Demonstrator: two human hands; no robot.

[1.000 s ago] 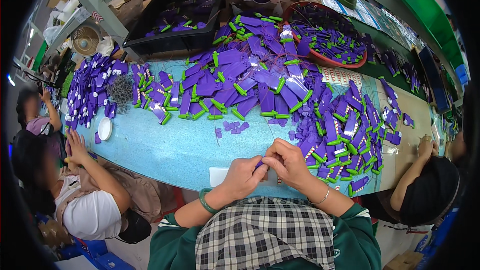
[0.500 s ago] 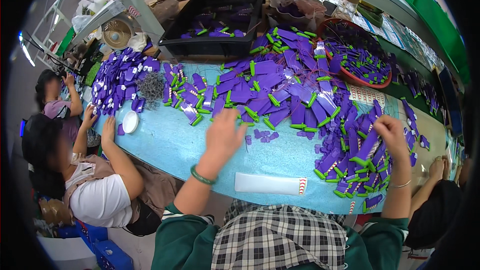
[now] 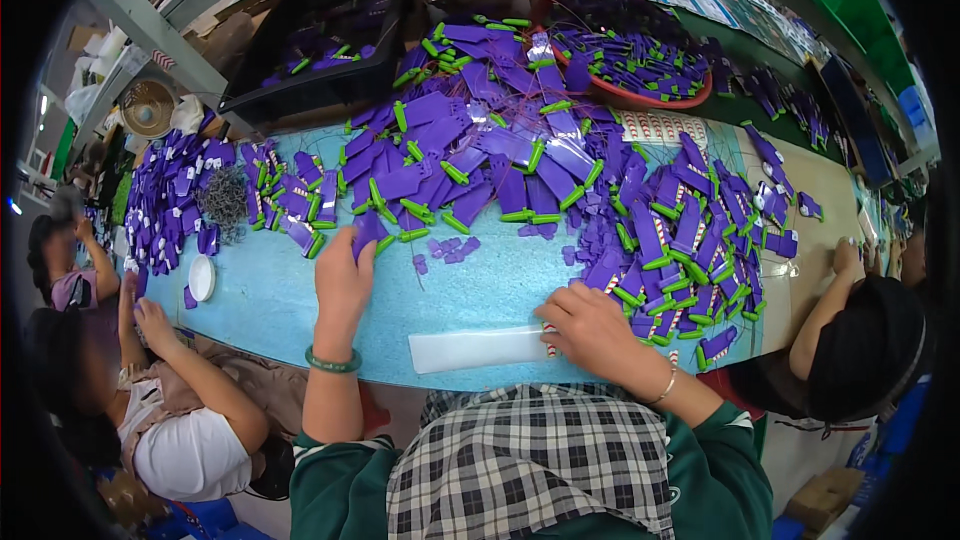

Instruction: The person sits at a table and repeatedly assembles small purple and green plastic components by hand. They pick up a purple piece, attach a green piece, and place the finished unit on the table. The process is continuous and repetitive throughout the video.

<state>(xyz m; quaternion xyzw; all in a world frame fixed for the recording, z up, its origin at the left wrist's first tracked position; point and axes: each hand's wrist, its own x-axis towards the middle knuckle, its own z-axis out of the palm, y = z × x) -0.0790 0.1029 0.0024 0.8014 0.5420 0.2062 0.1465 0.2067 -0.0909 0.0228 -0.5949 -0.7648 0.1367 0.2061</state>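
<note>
"What's in the left hand (image 3: pixel 343 280)?"
"A purple piece (image 3: pixel 369 231), pinched between its fingers."
"And the right hand (image 3: pixel 595 330)?"
"Fingers over the white strip (image 3: pixel 470 349), at its striped end; gripping or not, I can't tell."

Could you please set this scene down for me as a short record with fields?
Left hand: raised over the table, holding a purple piece
Right hand: at the red-and-white end of the white strip
Table surface: light blue in front of the person
Beyond the hands: a large heap of purple-and-green pieces
Left side: white bowl, grey wire tangle
Far side: black bin, red tub
Others nearby: people at both sides
</note>
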